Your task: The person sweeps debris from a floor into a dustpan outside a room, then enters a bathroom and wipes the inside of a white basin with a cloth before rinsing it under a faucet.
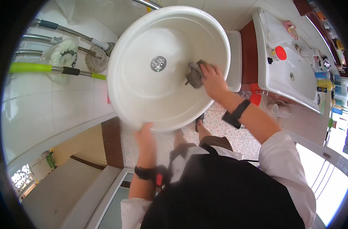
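Observation:
A large white plastic basin [139, 83] with a wide rolled rim is in front of me, its inside turned up towards the camera. On its bottom is a round dark sticker [158, 63] that bears writing. My left hand [145, 136] grips the near rim at the lower left, thumb over the edge, somewhat blurred. Inside the basin, my right hand [214, 78] holds a crumpled grey cloth [194, 75] against the right part of the wall. Its fingers lie over the cloth and hide part of it.
Left of the basin, mops and poles hang on the tiled wall, among them a lime-green handle [30, 67] and a round mop head [96, 59]. A white washbasin [288, 77] at the right holds a red-lidded tub [279, 53]. Below it is a red bucket [255, 96].

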The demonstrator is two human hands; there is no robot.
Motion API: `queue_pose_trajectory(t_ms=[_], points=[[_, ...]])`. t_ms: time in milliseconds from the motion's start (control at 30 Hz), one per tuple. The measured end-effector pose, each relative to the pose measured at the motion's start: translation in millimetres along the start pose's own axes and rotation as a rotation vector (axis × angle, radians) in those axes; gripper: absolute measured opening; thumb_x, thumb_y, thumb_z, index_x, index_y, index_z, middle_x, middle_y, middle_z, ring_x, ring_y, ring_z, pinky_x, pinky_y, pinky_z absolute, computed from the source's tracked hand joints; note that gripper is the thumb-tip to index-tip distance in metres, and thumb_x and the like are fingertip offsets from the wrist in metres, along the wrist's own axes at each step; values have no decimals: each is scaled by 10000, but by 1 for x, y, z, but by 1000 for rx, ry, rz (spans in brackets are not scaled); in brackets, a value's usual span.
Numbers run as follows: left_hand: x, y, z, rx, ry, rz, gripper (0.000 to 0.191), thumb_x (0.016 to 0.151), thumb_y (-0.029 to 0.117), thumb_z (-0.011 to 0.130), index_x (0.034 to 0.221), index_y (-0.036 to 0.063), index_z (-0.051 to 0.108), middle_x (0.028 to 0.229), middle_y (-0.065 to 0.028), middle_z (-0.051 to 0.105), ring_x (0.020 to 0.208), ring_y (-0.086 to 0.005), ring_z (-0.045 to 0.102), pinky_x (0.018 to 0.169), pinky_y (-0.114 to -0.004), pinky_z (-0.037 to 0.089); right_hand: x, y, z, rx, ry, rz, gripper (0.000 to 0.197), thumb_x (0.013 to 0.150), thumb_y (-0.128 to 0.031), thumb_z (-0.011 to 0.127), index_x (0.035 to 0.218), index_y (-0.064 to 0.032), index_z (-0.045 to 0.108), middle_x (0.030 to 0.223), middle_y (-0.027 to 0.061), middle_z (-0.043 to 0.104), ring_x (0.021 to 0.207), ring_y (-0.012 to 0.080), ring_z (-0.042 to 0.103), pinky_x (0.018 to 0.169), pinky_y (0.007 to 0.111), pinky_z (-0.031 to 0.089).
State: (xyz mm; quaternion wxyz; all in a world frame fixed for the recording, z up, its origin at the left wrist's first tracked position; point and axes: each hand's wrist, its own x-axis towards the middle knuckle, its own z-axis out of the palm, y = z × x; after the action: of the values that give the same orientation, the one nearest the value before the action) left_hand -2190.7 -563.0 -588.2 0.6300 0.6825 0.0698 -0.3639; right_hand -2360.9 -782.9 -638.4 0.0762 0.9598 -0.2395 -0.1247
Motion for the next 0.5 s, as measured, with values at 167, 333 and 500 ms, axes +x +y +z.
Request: queue_pose_trajectory(t_ms=[167,333,500], points=[[-2,-2,23,42,-85,137,272,786,135,562,961,-74,562,929,-101,581,878,-173,537,747,-288,427,-6,-119,-24,1286,-164,-80,556,686,-129,534,1232,-108,434,1021,238,454,987,392,415,869,439,352],[10,15,20,22,-80,113,391,852,119,530,1181,-59,417,1137,-129,500,996,-193,513,836,-306,424,-4,-112,-57,1239,-22,-271,641,651,-242,642,1231,-94,410,1074,218,420,1027,372,400,887,466,318],[12,37,0,56,-134,236,403,844,103,534,1181,-77,407,1138,-138,501,1004,-200,511,867,-310,404,-22,14,26,63,140,-230,344,742,-155,527,1086,-141,532,1317,147,335,1239,312,281,996,543,189]])
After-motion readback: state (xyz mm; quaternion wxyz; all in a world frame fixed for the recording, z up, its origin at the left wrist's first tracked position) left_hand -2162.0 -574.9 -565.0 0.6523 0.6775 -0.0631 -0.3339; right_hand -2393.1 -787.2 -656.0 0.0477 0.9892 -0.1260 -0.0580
